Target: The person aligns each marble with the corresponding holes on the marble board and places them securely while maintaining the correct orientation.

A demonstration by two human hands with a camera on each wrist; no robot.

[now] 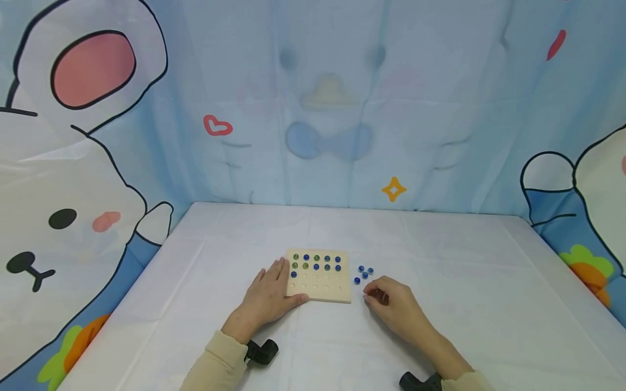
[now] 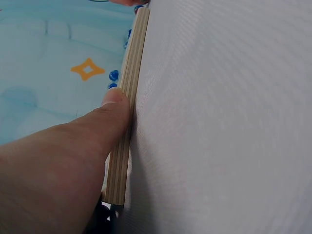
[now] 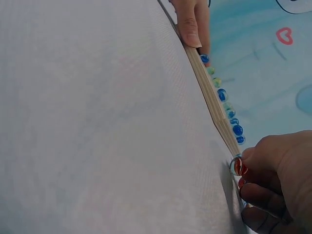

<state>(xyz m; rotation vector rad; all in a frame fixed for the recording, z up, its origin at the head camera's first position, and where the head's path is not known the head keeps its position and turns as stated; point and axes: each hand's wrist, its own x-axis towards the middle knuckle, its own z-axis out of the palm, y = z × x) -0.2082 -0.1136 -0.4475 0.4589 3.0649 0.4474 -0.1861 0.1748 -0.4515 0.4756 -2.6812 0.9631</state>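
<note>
Below the frame's middle, the left hand (image 1: 266, 295) is lying flat along the board (image 1: 323, 293), likely stopping it sliding, while the right hand (image 1: 397, 308) is pinching a marble (image 3: 237, 166).

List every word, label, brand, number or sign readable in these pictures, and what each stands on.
No writing can be read.
The pale wooden board with round hollows shows no lettering.
The light-blue printed backdrop carries only drawings, such as a yellow four-pointed star.
The black wrist-worn cameras show no legible markings.
</note>
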